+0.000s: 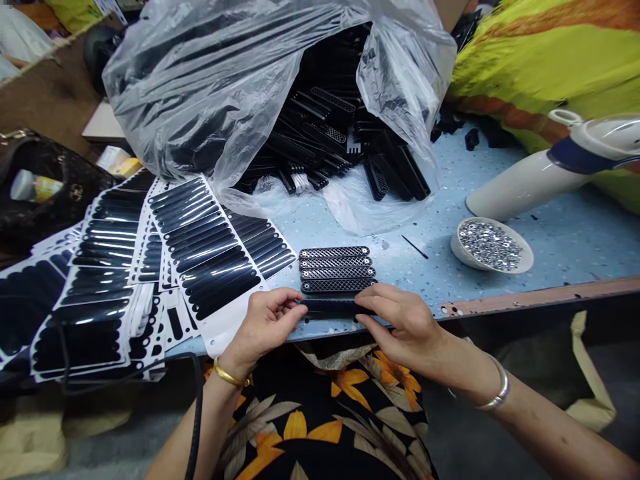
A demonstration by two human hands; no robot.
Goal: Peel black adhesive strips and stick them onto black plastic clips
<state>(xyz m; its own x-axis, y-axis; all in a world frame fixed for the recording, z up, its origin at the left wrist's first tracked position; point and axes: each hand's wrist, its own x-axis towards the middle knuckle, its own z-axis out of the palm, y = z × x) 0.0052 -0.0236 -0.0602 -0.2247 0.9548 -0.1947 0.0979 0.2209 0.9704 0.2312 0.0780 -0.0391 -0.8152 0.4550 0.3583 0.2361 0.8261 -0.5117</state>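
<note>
Between my two hands, at the table's front edge, is a long black strip-shaped piece [330, 306] with rounded ends. My left hand [267, 320] pinches its left end between thumb and fingertips. On its right end, the thumb and fingers of my right hand [400, 317] are closed. Just beyond it lies a row of several black plastic bars [337, 268] with a mesh pattern and a small silvery dot at each end. Left of them, near my left hand, are sheets of glossy black oblong stickers [205, 247] on white backing.
A clear plastic bag [210, 87] spills black plastic parts [320, 133] at the back. To the right stand a white bowl of small metal pieces [493, 245] and a white thermos-like bottle [530, 180]. A thin black stick [415, 247] lies on the blue speckled table [425, 280]. A dark cable [197, 400] hangs by my left arm.
</note>
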